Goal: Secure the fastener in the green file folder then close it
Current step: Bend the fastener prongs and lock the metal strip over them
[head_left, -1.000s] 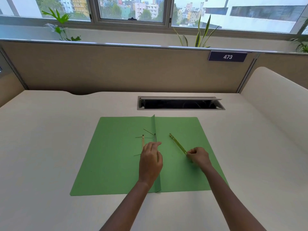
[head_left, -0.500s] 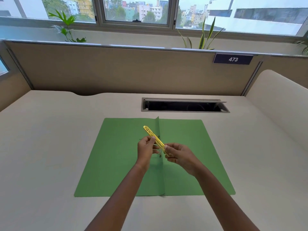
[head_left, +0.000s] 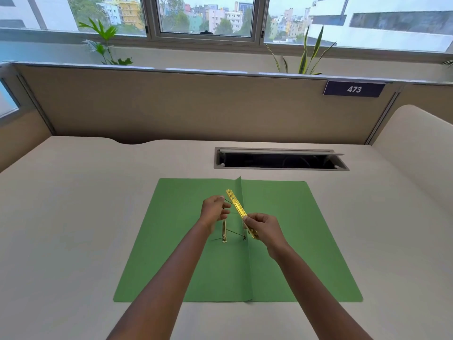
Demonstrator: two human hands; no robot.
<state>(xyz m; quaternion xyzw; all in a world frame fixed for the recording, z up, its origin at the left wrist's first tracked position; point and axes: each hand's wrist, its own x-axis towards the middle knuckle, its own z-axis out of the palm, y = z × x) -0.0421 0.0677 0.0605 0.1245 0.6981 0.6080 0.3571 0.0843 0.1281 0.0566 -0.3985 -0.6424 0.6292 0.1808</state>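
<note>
— Pinched in the right hand [head_left: 263,228], that gold fastener bar [head_left: 239,210]?
— Yes, near its lower end, tilted above the open green file folder [head_left: 171,253] on the desk [head_left: 73,204].
— And since a moment ago?
— Left hand [head_left: 213,212] has drawn back off the bar, fingers curled around a thin prong [head_left: 229,201]; another fastener strip [head_left: 224,229] lies just below it.

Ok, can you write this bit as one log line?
step: fitting fastener | right hand: holds gold bar | left hand: pinching prong | green folder: open on desk
</note>
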